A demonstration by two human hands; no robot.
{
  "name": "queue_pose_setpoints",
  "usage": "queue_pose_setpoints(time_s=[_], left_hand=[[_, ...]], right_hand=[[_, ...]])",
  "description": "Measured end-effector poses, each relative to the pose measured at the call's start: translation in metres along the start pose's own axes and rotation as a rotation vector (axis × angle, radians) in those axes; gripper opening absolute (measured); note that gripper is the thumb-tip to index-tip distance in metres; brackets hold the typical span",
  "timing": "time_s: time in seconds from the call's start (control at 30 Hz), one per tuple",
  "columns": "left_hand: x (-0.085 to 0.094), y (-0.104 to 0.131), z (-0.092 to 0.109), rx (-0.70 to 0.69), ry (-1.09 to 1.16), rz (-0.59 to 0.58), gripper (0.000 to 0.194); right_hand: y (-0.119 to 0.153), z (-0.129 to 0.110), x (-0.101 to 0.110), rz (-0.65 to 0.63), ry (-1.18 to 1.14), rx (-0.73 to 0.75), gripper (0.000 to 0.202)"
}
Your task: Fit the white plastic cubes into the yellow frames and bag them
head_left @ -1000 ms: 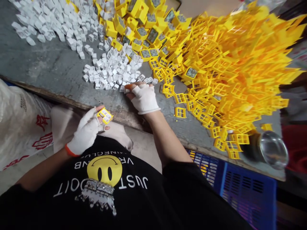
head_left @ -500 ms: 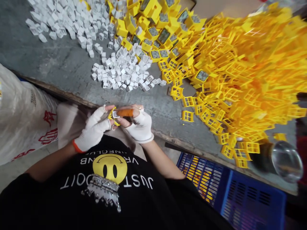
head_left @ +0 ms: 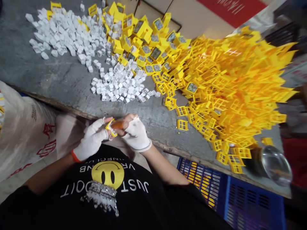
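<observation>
My left hand [head_left: 94, 135], in a white fingerless glove with an orange cuff, pinches a small yellow plastic frame [head_left: 111, 128] just off the table's near edge. A bit of white, apparently a small block, shows inside the frame. My right hand [head_left: 136, 131], gloved alike, is closed and meets the frame from the right. At its fingers is a blurred orange-brown piece [head_left: 118, 125]; I cannot tell whether it is a finger cover or a handle. What the right fingertips grip is hidden. Beyond the hands lies a pile of small white plastic blocks [head_left: 117, 83].
A large heap of yellow window-like frames [head_left: 230, 83] covers the table's right side. Yellow box-shaped pieces [head_left: 144, 33] and more white blocks [head_left: 69, 32] lie behind. A metal bowl [head_left: 275, 166] rests on its side at right. Blue crates [head_left: 251, 201] and a white sack [head_left: 28, 127] flank me.
The right hand's orange-brown piece has moved closer against the yellow frame, and the white bit is now less visible. The camera view has tilted up slightly, so the scene sits lower.
</observation>
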State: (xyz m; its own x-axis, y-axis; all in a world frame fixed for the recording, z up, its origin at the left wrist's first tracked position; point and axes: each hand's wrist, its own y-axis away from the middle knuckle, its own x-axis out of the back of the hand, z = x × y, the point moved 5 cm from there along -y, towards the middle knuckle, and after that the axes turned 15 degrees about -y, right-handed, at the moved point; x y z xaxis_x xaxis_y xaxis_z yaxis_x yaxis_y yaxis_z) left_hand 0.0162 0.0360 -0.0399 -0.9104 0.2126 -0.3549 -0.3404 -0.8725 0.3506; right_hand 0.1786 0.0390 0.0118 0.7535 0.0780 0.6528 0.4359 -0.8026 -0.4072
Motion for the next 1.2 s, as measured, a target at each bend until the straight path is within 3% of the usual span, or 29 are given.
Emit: queue_pose_setpoints(time_s=[0.1, 0.17, 0.23, 0.33, 0.4, 0.53, 0.63, 0.7, 0.8, 0.9, 0.97, 1.07, 1.13, 1.2], left_hand=[[0.007, -0.001, 0.003, 0.057, -0.001, 0.036, 0.052], [0.009, -0.002, 0.008, 0.092, 0.042, 0.063, 0.052], [0.010, -0.004, 0.016, 0.123, 0.082, 0.091, 0.050], [0.011, -0.007, 0.029, 0.138, 0.100, 0.134, 0.049], [0.014, -0.009, 0.033, 0.140, 0.099, 0.163, 0.051], [0.020, -0.010, 0.030, 0.145, 0.083, 0.209, 0.053], [0.022, -0.009, 0.027, 0.136, 0.081, 0.227, 0.054], [0.023, -0.009, 0.026, 0.135, 0.081, 0.223, 0.053], [0.023, -0.008, 0.028, 0.131, 0.082, 0.216, 0.052], [0.020, -0.006, 0.031, 0.126, 0.080, 0.200, 0.050], [0.014, -0.005, 0.032, 0.114, 0.084, 0.169, 0.048], [0.002, -0.002, 0.030, 0.117, 0.097, 0.105, 0.044], [-0.006, 0.001, 0.028, 0.125, 0.097, 0.065, 0.039], [-0.011, 0.005, 0.026, 0.125, 0.087, 0.049, 0.037]], right_hand=[[-0.009, 0.002, -0.006, -0.149, -0.003, 0.009, 0.017], [-0.023, 0.014, 0.006, -0.182, -0.039, -0.005, 0.022], [-0.046, 0.044, 0.036, -0.097, 0.009, -0.137, 0.028], [-0.089, 0.109, 0.097, 0.099, 0.282, -0.513, 0.038], [-0.121, 0.147, 0.122, 0.077, 0.447, -0.689, 0.042], [-0.175, 0.191, 0.130, 0.016, 0.527, -0.775, 0.051], [-0.188, 0.202, 0.125, 0.007, 0.496, -0.817, 0.054], [-0.179, 0.200, 0.129, 0.045, 0.434, -0.815, 0.052], [-0.141, 0.176, 0.142, 0.111, 0.335, -0.686, 0.054], [-0.085, 0.132, 0.140, 0.004, 0.254, -0.472, 0.067], [-0.050, 0.101, 0.125, -0.129, 0.301, -0.379, 0.077], [-0.018, 0.067, 0.089, -0.287, 0.401, -0.309, 0.074], [-0.006, 0.057, 0.068, -0.330, 0.353, -0.276, 0.068], [0.002, 0.056, 0.060, -0.280, 0.248, -0.258, 0.066]])
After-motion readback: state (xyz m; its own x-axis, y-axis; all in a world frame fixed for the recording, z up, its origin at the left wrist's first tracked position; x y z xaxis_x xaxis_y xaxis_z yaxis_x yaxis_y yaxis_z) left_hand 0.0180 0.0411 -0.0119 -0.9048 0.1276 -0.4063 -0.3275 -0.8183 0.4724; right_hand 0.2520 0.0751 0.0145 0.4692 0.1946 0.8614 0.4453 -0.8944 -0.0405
